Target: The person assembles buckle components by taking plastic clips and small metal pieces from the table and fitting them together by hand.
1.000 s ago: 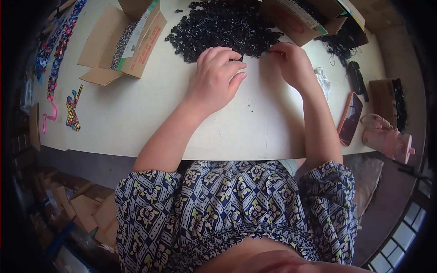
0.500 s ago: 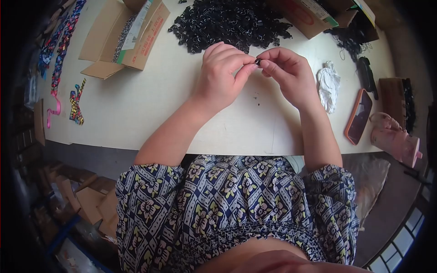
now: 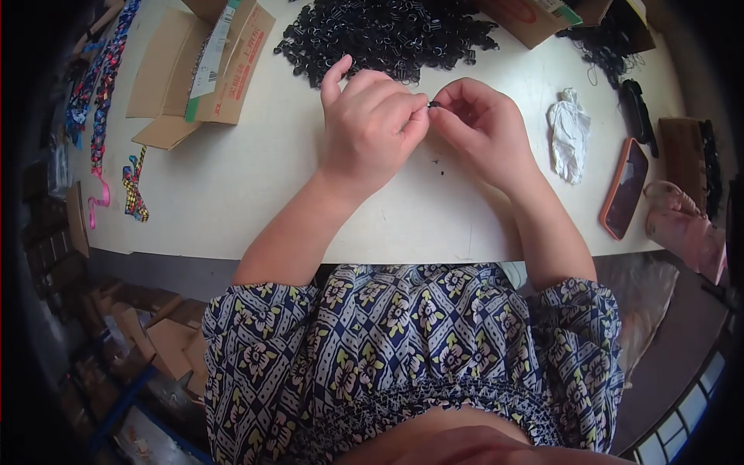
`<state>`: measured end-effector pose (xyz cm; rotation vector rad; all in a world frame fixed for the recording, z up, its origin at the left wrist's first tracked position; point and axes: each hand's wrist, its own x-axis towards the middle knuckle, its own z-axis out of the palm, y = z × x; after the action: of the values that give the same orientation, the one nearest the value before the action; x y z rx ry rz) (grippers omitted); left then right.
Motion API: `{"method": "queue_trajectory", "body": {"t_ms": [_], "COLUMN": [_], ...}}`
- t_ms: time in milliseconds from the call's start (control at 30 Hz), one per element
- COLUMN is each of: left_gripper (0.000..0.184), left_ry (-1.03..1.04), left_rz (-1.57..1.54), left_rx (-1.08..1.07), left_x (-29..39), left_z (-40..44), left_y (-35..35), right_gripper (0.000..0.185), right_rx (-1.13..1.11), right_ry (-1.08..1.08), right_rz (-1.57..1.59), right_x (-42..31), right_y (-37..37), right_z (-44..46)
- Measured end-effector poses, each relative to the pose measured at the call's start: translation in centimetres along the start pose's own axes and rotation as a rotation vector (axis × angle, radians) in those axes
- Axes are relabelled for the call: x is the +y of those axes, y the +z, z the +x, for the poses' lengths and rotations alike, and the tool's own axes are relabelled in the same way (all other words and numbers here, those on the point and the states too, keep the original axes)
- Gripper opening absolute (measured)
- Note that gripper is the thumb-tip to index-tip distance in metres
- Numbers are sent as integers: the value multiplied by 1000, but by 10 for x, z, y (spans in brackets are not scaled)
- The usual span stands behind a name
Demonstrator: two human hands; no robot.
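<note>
A small black piece (image 3: 433, 105) is between the fingertips of both hands, in front of a pile of small black parts (image 3: 380, 39). My left hand (image 3: 373, 124) pinches at its left side, thumb against forefinger, with the little finger raised. My right hand (image 3: 484, 128) closes thumb and forefinger on the piece from the right. The fingers hide much of its shape. Below the hands, a few tiny dark specks (image 3: 442, 173) lie on the white table (image 3: 403, 232).
At the left are an open cardboard box (image 3: 240, 70), braided coloured cords (image 3: 105, 101) and a patterned bow (image 3: 134, 190). At the right are another box (image 3: 527, 19), crumpled white material (image 3: 570, 136), an orange-edged phone (image 3: 625, 188) and a pink bottle (image 3: 686, 232).
Both hands have come away from the pile's edge and met over the table, now with a small black piece between them. The left little finger has lifted. The view has shifted slightly.
</note>
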<state>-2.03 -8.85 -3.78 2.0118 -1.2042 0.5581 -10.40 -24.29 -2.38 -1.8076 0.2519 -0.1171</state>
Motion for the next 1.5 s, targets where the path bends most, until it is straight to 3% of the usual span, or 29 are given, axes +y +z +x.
{"method": "queue_trajectory", "body": {"t_ms": [167, 267, 400, 1067, 1267, 1500], "left_gripper": [9, 7, 6, 6, 8, 10], "left_ry": [37, -5, -105, -102, -175, -215], "left_rz": [-71, -151, -231, -96, -79, -96], "left_rx": [28, -5, -58, -142, -167, -195], "left_x": [-2, -1, -2, 1, 6, 2], "left_z": [0, 0, -2, -3, -4, -3], "left_y": [0, 0, 0, -2, -1, -1], "right_gripper": [11, 11, 10, 11, 11, 12], "right_rx": [-72, -63, -81, -98, -97, 47], "right_ry": [97, 68, 70, 50, -7, -185], "right_rz": [335, 375, 359, 266, 276, 14], "right_x": [0, -1, 3, 6, 13, 10], "right_y": [-2, -3, -5, -6, -3, 2], "right_z": [3, 3, 3, 3, 3, 1]}}
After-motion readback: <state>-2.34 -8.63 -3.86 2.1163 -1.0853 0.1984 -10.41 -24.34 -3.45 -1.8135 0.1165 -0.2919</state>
